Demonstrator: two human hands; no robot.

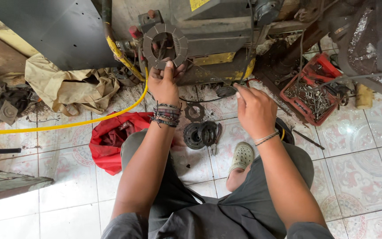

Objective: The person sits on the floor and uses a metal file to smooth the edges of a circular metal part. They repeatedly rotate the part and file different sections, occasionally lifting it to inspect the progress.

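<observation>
Tiled floor (368, 177) lies open at right, parts crowding the machine (217, 40). Left hand (164, 84) pinches a ring (165, 45) upright by its lower edge, face toward the camera, against the machine; right hand (255, 110) hovers loosely curled, holding nothing, near the red tray (288, 95).

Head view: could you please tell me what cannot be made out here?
- Left hand fingertips: hidden behind the ring-shaped disc it holds.
- Right hand: its palm faces away, so any contents are hidden.
- Machine: cut off by the top edge.
- Red tray: contents too small to identify.
</observation>
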